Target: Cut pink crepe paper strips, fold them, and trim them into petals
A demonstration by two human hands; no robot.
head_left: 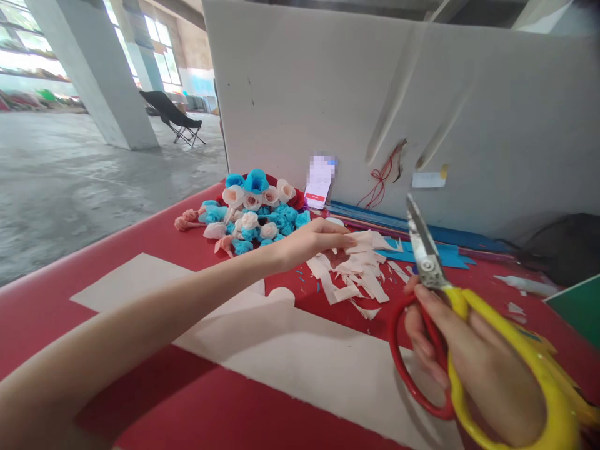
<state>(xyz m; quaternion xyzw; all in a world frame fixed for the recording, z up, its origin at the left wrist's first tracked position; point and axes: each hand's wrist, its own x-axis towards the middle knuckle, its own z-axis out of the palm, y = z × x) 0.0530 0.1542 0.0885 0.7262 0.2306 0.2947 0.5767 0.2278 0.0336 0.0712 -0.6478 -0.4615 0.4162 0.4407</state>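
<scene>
My right hand [492, 369] grips a pair of scissors [427, 264] with one red and one yellow handle, blades pointing up and nearly together. Stretched over the table, my left hand [323, 240] has its thumb and fingers closed on a pale paper scrap [368, 240]. Beneath it lies a heap of cut pale paper strips [359, 284]. A long pale paper sheet [300, 350], with a rounded piece on its upper edge, runs across the table below both hands, and my left forearm hides part of it.
Blue, white, pink and red paper flowers [257, 215] are piled at the back left of the red table [187, 400]. A lit phone [320, 181] leans on the white panel [304, 81]. Blue paper [431, 255] and a glue bottle [527, 285] lie right. A folding chair [173, 115] stands beyond.
</scene>
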